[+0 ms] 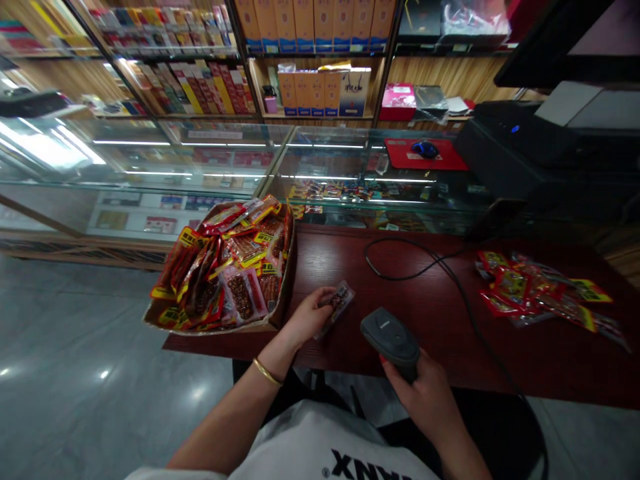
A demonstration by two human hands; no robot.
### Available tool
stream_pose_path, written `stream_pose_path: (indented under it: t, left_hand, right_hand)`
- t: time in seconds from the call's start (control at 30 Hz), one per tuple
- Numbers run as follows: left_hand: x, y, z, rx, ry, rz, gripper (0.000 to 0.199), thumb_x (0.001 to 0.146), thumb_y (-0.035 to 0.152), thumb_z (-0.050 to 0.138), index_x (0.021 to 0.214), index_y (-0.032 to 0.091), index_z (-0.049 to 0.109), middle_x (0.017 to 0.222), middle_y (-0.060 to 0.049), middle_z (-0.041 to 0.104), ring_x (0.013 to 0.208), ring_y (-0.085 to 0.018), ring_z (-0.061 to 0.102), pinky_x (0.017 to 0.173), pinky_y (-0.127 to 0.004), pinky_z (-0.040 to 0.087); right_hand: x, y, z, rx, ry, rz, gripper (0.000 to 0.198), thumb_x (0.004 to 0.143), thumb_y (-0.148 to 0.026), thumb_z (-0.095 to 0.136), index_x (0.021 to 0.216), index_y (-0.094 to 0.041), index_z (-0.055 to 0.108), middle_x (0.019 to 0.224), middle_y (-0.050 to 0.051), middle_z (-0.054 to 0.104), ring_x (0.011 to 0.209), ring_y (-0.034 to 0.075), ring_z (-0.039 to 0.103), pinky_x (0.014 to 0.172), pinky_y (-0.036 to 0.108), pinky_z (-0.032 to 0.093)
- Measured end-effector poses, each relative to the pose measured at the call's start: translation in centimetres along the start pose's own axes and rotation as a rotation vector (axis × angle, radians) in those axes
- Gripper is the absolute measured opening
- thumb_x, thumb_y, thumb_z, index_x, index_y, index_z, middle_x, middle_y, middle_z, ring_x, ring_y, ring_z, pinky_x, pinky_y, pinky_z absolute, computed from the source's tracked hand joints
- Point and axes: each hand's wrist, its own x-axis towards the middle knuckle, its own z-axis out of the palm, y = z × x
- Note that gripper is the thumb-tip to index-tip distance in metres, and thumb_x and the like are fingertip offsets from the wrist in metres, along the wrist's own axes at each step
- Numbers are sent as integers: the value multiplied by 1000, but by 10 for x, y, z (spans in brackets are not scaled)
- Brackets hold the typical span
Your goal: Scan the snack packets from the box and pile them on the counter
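My left hand [311,315] is closed on a small clear snack packet [342,300], holding it by its near side just over the dark red counter. Brown pieces show through the packet's film. In my right hand [427,397] is a grey barcode scanner [393,335], gripped by its handle, its head tipped toward the packet; the two are apart. Left of my left hand stands an open cardboard box [265,325], heaped with red and yellow snack packets [245,250]. A loose pile of similar packets [520,287] lies at the counter's right side.
A black cable [463,293] loops across the counter [425,287]. Behind is a glass display case [330,157] with a red mouse pad [400,155] and a mouse [425,149] on top. Black equipment [540,153] stands at the right. Shelves with boxes [315,90] line the back.
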Motion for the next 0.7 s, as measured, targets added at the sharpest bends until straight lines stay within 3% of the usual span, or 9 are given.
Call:
stream_pose_path:
  t: [0.07, 0.17, 0.33, 0.47, 0.57, 0.63, 0.7]
  left_hand:
    - [10, 0, 15, 1, -18, -34, 49, 72, 14, 66, 120, 19, 69, 103, -4, 76, 69, -13, 65, 59, -20, 46]
    - [39, -2, 58, -54, -155, -78, 48, 71, 12, 67, 118, 19, 71, 96, -3, 75, 71, -13, 64, 65, -22, 48]
    - [108, 3, 170, -204, -418, -217, 35, 65, 5, 62, 97, 13, 71, 80, -5, 69, 65, -14, 61, 67, -27, 47]
    - [138, 12, 246, -271, -608, -266, 28, 68, 4, 60, 93, 15, 66, 86, -4, 67, 75, -12, 60, 84, -28, 47]
    - [133, 11, 258, -180, -563, -276, 29, 73, 5, 62, 99, 17, 66, 100, -4, 70, 92, -13, 62, 96, -32, 44]
    - [120, 8, 240, -95, -510, -236, 36, 75, 6, 65, 109, 17, 67, 115, -7, 70, 104, -16, 62, 98, -33, 44]
    - [100, 7, 203, -21, -443, -149, 39, 78, 9, 64, 116, 17, 68, 124, -10, 69, 108, -18, 63, 97, -33, 46]
  right_hand:
    - [-4, 2, -3, 2, 36, 11, 28, 89, -41, 63, 102, -20, 77, 99, 10, 81, 93, 29, 77, 88, 38, 61]
    - [-12, 9, -11, 11, 102, 4, 28, 89, -40, 64, 103, -20, 77, 101, 11, 81, 94, 29, 78, 88, 38, 61]
    - [-31, 23, -25, -4, 197, 59, 31, 90, -43, 64, 101, -17, 77, 99, 12, 82, 90, 30, 79, 85, 37, 62]
    - [-40, 29, -34, 15, 258, 129, 31, 89, -45, 65, 98, -17, 76, 93, 12, 82, 84, 29, 80, 81, 35, 64]
    - [-43, 31, -36, 23, 285, 143, 33, 88, -47, 66, 99, -17, 75, 91, 12, 83, 83, 29, 80, 81, 35, 64]
    - [-45, 35, -34, 12, 276, 150, 34, 87, -49, 66, 97, -18, 76, 91, 11, 83, 84, 30, 80, 78, 35, 64]
    - [-44, 40, -29, 7, 261, 140, 34, 86, -50, 68, 97, -19, 76, 92, 11, 83, 87, 31, 80, 77, 35, 64]
